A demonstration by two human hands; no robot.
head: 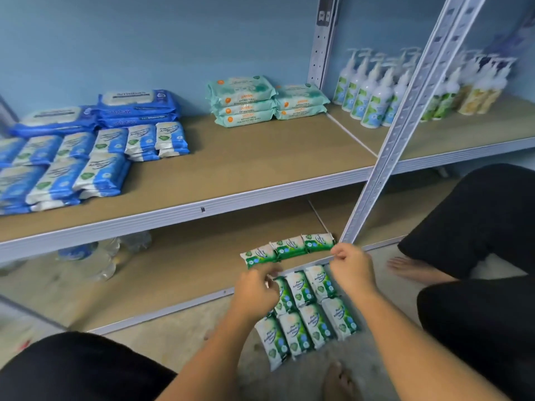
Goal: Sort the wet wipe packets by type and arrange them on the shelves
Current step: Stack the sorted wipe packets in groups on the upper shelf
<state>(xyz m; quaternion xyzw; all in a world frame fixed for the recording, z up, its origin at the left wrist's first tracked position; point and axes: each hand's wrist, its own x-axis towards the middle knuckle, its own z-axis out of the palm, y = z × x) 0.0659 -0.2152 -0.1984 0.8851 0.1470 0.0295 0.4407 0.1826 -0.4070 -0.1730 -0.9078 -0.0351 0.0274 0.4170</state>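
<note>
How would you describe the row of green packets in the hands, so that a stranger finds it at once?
Start at the lower shelf, beside the slanted metal post. At its front edge the left hand and right hand hold a row of three green packets by its ends. The other green packets lie on the floor in two rows.

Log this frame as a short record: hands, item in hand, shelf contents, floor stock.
left hand: grips left end of row of three green packets
right hand: pinches its right end
row position: at front edge of lower shelf
upper shelf: blue packets left, mint packs centre, pump bottles right
floor: spare green packets in rows
</note>
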